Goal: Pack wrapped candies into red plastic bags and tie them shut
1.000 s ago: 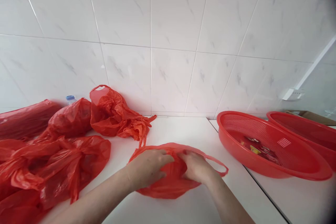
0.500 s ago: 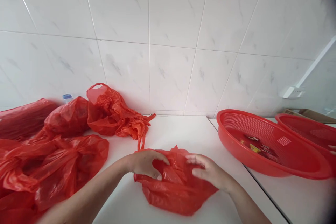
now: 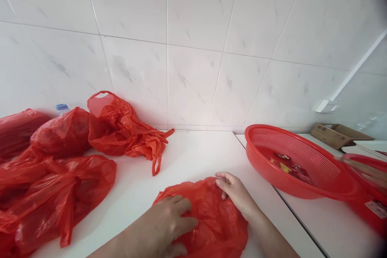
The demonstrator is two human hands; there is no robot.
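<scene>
A red plastic bag (image 3: 208, 225) lies crumpled on the white table in front of me, its upper side spread out. My left hand (image 3: 169, 223) rests over its left part, fingers apart and curved downward, some tips against the film. At the bag's far right edge, my right hand (image 3: 234, 191) pinches the rim between thumb and fingers. What the bag holds, if anything, I cannot make out.
Filled red bags (image 3: 63, 133) and a knotted one (image 3: 72, 181) lie at left, near a blue-capped bottle (image 3: 62, 107). A loose red bag (image 3: 121, 129) leans on the wall. At right stand a red basket (image 3: 281, 185) with small packets, a cardboard box (image 3: 328, 136) and another person's arm (image 3: 365, 168).
The bag has been spread wider and sits nearer to me. My left hand has turned palm down over it; my right hand has closed on its edge. The view has shifted right.
</scene>
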